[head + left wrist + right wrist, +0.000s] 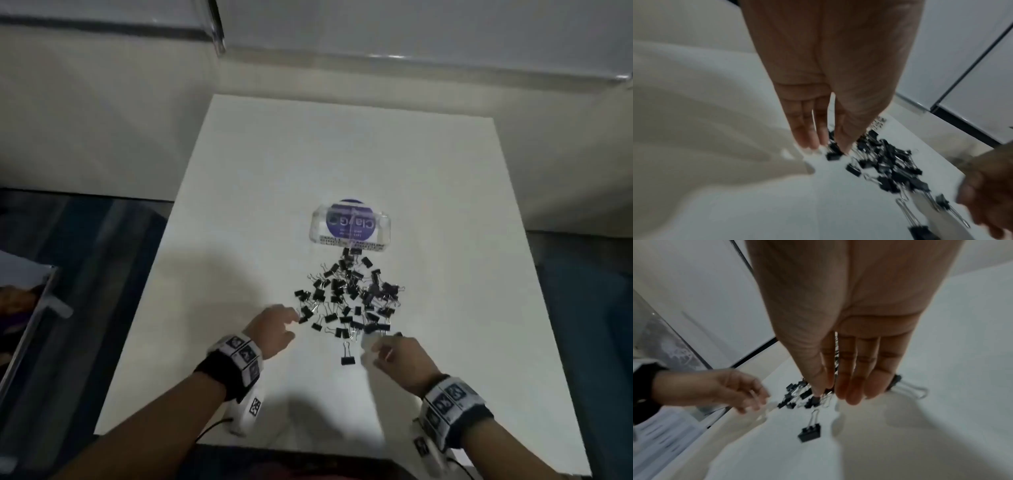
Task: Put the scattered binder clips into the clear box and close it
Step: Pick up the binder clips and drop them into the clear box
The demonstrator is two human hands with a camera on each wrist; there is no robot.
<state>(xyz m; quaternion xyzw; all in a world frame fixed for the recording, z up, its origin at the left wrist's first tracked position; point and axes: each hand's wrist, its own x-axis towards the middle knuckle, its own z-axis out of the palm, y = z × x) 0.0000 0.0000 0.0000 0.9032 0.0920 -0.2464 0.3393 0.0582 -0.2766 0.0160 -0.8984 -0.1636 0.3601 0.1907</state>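
Both hands blur at the binder clips point(349, 298); any grasp is unclear.

Both forearms bare; each wrist carries a black strap point(214, 371) faced with white blocks bearing black square markers point(445, 399); thin black cable point(212, 426) trails beneath.

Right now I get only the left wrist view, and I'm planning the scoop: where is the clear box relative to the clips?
Observer: The clear box lies on the table just beyond the far end of the binder clips.
Operator: The right hand is a blur here. Is it holding anything?
Observer: The right wrist view shows the right hand with fingers straight at the pile's near edge, not curled round any clip.
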